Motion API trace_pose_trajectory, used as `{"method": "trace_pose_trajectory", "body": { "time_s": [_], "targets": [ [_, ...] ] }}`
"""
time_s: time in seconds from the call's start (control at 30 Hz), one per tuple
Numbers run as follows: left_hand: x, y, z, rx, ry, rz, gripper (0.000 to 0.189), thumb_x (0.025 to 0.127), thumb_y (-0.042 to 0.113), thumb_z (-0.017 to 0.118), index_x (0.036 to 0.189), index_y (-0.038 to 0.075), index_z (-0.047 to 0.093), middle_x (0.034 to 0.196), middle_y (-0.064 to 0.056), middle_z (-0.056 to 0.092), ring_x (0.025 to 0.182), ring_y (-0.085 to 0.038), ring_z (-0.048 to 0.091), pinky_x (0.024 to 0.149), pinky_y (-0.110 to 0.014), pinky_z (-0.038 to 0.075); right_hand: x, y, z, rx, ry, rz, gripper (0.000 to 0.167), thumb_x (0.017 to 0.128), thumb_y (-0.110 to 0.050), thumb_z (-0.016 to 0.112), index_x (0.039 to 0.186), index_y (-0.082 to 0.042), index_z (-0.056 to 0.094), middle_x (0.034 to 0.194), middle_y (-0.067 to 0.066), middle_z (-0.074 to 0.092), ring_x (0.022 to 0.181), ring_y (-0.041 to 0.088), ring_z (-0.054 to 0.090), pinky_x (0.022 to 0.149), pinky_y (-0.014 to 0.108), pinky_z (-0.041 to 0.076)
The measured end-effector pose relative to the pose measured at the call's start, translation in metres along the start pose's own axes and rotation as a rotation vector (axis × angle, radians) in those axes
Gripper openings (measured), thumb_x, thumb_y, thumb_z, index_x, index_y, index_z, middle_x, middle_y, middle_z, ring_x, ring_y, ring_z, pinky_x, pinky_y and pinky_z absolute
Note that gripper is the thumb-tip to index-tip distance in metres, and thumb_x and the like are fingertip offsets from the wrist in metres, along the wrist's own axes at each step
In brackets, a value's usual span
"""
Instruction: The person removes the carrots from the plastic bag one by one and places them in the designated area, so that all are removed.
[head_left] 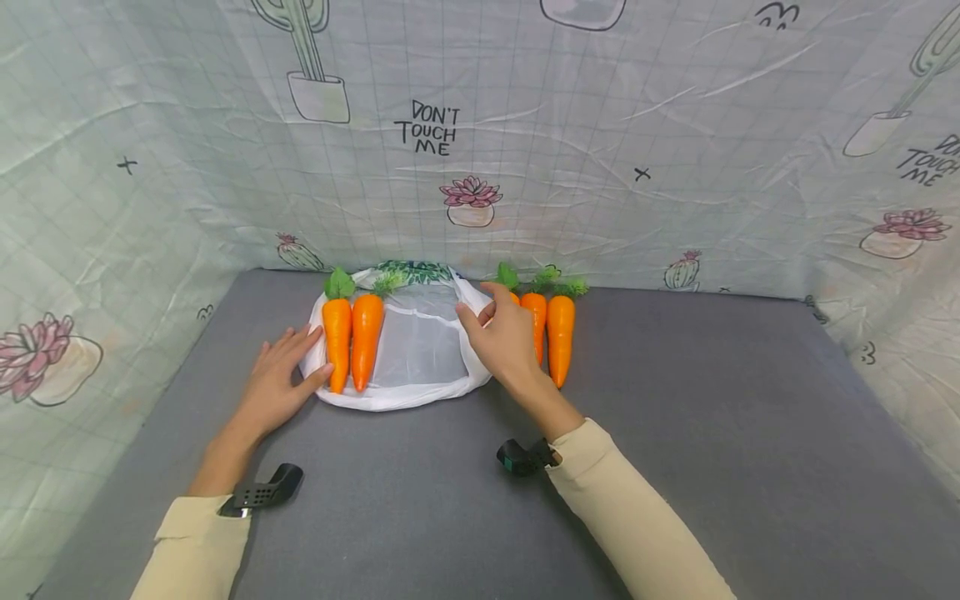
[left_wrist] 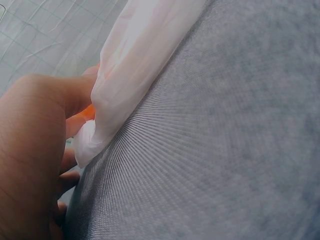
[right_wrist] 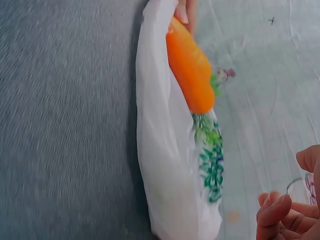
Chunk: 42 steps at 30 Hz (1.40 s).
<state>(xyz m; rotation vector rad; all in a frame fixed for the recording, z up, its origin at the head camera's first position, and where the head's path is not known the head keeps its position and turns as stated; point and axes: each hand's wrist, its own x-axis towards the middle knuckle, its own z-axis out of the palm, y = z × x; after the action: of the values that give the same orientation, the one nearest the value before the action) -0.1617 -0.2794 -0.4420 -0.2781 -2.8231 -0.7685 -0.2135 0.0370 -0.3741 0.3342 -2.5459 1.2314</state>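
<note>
The head view looks forward and down from above the near side of the white bag (head_left: 405, 396); the widest, it takes in the whole bag, the left hand (head_left: 279, 379), the right hand (head_left: 510, 333), the table (head_left: 405, 500) around the bag and the patterned cloth (head_left: 562, 167) behind it. The left wrist view, low and turned sideways, sits very close to the bag's left end. The right wrist view, also sideways, faces the cloth from the bag's near side, a little farther off. All three share the bag, table and cloth.

The table (head_left: 720, 417) is passable at right; three carrots (head_left: 561, 329) lie between there and the bag (head_left: 405, 397).
</note>
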Motion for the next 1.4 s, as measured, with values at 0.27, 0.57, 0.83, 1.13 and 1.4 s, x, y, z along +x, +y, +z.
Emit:
{"method": "trace_pose_trajectory", "body": {
  "time_s": [0.27, 0.57, 0.83, 1.13, 1.4],
  "targets": [
    [-0.001, 0.001, -0.002, 0.002, -0.018, -0.013, 0.069, 0.093, 0.043, 0.057, 0.143, -0.001, 0.04, 0.147, -0.026, 0.035, 0.138, -0.046, 0.022, 0.111, -0.06, 0.004, -0.003, -0.018, 0.017, 0.042, -0.06, 0.001, 0.052, 0.091, -0.034, 0.064, 0.131, -0.002, 0.052, 0.069, 0.003, 0.057, 0.048, 0.015, 0.05, 0.043, 0.026, 0.042],
    [-0.001, 0.002, -0.002, 0.011, -0.014, -0.018, 0.069, 0.092, 0.044, 0.058, 0.143, -0.001, 0.04, 0.146, -0.026, 0.036, 0.137, -0.046, 0.022, 0.111, -0.06, 0.004, -0.006, -0.033, 0.035, 0.077, -0.119, -0.002, 0.052, 0.092, -0.036, 0.062, 0.132, -0.004, 0.051, 0.07, 0.002, 0.056, 0.051, 0.014, 0.05, 0.047, 0.025, 0.043],
    [-0.003, 0.005, -0.002, 0.011, -0.001, -0.018, 0.068, 0.092, 0.042, 0.058, 0.142, -0.001, 0.041, 0.146, -0.026, 0.036, 0.137, -0.047, 0.023, 0.11, -0.061, 0.006, -0.012, -0.04, 0.052, 0.074, -0.169, 0.013, 0.054, 0.091, -0.037, 0.063, 0.133, -0.006, 0.05, 0.07, 0.0, 0.056, 0.052, 0.013, 0.049, 0.048, 0.024, 0.042],
    [-0.007, 0.005, 0.001, 0.005, 0.022, -0.01, 0.068, 0.092, 0.041, 0.059, 0.141, -0.002, 0.042, 0.145, -0.026, 0.038, 0.136, -0.047, 0.024, 0.11, -0.062, 0.006, -0.022, -0.041, 0.074, 0.015, -0.224, -0.028, 0.051, 0.091, -0.034, 0.063, 0.132, -0.006, 0.051, 0.064, -0.003, 0.052, 0.05, 0.011, 0.048, 0.047, 0.022, 0.04],
    [-0.011, 0.006, 0.004, 0.007, 0.041, -0.003, 0.067, 0.092, 0.04, 0.059, 0.141, -0.002, 0.043, 0.145, -0.027, 0.037, 0.136, -0.048, 0.024, 0.11, -0.063, 0.007, -0.033, -0.045, 0.089, -0.004, -0.234, -0.028, 0.053, 0.089, -0.032, 0.065, 0.131, -0.004, 0.05, 0.06, -0.006, 0.054, 0.05, 0.008, 0.051, 0.047, 0.021, 0.041]
  ]
}}
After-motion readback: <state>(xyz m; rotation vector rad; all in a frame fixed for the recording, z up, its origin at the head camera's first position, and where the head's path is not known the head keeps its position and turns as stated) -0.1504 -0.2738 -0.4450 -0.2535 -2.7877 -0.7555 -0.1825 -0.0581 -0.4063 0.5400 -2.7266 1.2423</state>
